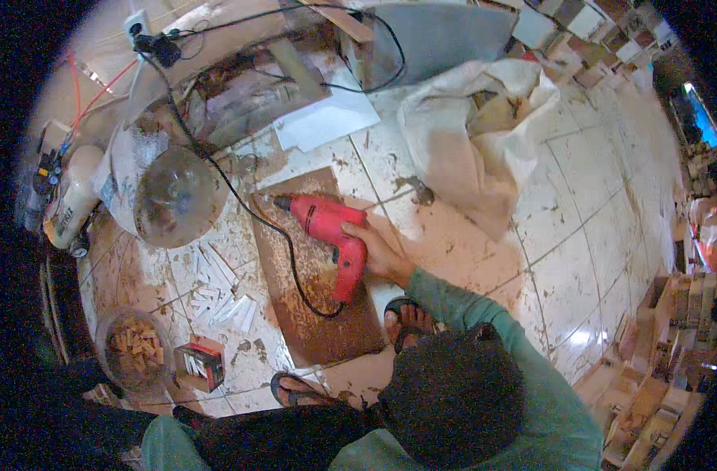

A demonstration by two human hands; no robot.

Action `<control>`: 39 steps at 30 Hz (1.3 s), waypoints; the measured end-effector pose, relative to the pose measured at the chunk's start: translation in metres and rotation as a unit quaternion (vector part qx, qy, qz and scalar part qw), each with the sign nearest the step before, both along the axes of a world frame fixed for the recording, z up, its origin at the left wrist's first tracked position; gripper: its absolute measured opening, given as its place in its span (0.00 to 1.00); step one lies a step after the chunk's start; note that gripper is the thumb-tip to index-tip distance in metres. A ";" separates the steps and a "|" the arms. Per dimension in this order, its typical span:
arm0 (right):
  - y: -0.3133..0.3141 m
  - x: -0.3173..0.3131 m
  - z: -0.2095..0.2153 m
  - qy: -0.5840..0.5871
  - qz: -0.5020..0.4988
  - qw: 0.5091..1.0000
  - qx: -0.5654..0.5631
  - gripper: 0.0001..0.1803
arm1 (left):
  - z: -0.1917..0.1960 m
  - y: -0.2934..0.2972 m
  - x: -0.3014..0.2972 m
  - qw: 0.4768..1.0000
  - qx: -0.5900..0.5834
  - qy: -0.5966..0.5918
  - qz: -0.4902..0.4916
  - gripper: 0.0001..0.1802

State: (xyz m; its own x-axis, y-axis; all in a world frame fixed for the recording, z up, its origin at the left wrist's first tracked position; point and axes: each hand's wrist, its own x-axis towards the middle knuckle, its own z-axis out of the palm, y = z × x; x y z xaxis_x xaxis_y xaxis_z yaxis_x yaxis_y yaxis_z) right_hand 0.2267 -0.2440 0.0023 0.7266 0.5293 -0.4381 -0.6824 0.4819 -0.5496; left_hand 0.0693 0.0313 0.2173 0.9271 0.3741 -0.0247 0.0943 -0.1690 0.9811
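Note:
My right hand (pixel 383 255) is closed on a red power drill (pixel 327 220), at its back end where the body meets the handle. Most of my fingers are hidden behind the tool. The drill's dark chuck (pixel 282 202) points left, over a worn brown board (pixel 319 334) on the tiled floor. From the handle's foot a black cord (pixel 290 247) loops up and away to a plug at the far left. My left hand is out of view; only part of a green sleeve (pixel 170 445) shows at the lower left edge.
White strips (pixel 225 302) lie left of the board, near a small red-and-black box (pixel 199 365). A tub of wood pieces (pixel 136 345), a translucent round container (pixel 178 196) and an air compressor (pixel 76 196) stand left. A large pale sack (pixel 476 149) stands beyond. Sandalled feet (pixel 412 320) are close.

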 end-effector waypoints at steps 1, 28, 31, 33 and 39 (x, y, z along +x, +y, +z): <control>0.001 0.001 -0.002 -0.014 0.005 1.000 -0.008 0.28 | 0.002 0.000 -0.002 1.000 -0.004 -0.008 0.006 0.11; -0.054 -0.016 -0.005 -0.302 0.059 0.764 -0.567 0.19 | -0.273 0.033 -0.031 0.830 0.528 0.085 0.160 0.22; -0.023 -0.013 0.054 -0.472 0.042 0.726 -0.499 0.14 | -0.262 0.035 -0.020 0.885 0.418 -0.024 0.206 0.06; 0.011 -0.001 0.096 -0.563 0.154 0.648 -0.489 0.13 | -0.252 0.036 -0.015 0.890 0.391 -0.028 0.234 0.05; 0.154 0.047 0.112 -0.718 0.456 0.382 -0.361 0.15 | -0.231 0.058 -0.014 0.920 -0.065 -0.037 0.385 0.08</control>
State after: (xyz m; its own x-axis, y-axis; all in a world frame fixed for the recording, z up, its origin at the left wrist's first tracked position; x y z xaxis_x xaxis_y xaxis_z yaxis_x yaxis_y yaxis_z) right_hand 0.2741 -0.0897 0.1142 0.1498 0.9671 -0.2055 0.8695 -0.2278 -0.4382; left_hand 0.0556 0.0891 -0.0133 0.3897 0.9187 -0.0636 0.0690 0.0398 0.9968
